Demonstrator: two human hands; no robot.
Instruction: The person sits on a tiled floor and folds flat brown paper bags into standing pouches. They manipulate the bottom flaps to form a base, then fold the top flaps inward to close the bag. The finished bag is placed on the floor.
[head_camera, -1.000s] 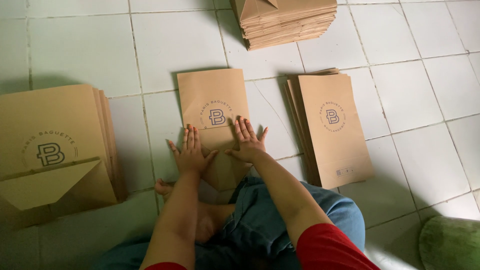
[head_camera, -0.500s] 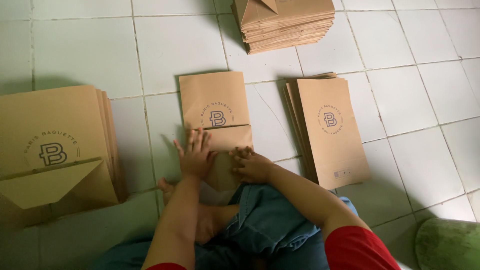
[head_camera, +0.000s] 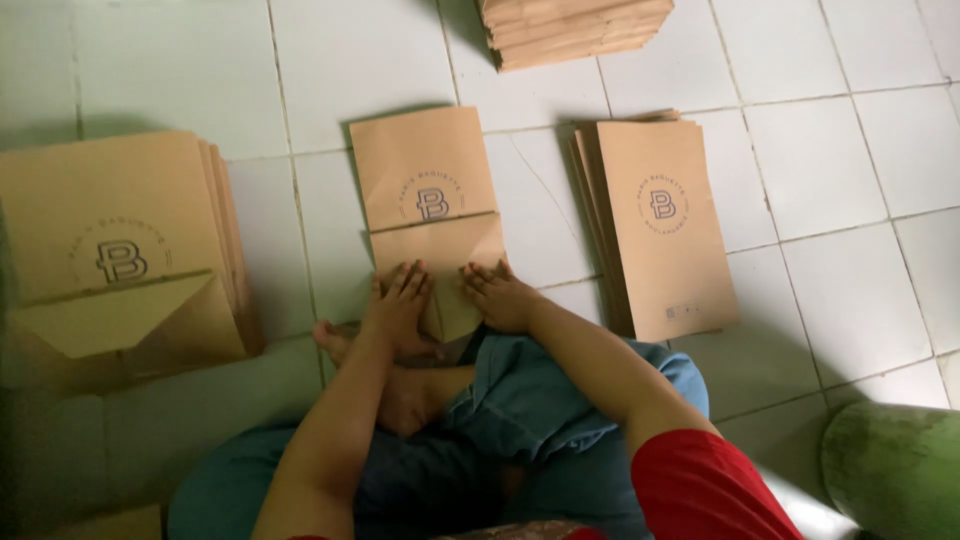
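- Head view: paper bag (head_camera: 428, 190) lies flat on the tiled floor (head_camera: 830, 160), long axis pointing away from the person, bottom flap folded up.
- Left hand (head_camera: 398, 310) and right hand (head_camera: 500, 297) press flat on the flap, grasping nothing.
- Bag's near end is hidden under the hands.

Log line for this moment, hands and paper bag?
left hand: flat on paper bag fold | right hand: pressing folded bottom flap | bag: on tiled floor | stacks: left, right, top

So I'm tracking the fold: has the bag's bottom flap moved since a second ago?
Yes. The flap has folded up, away from the person, over the bag.
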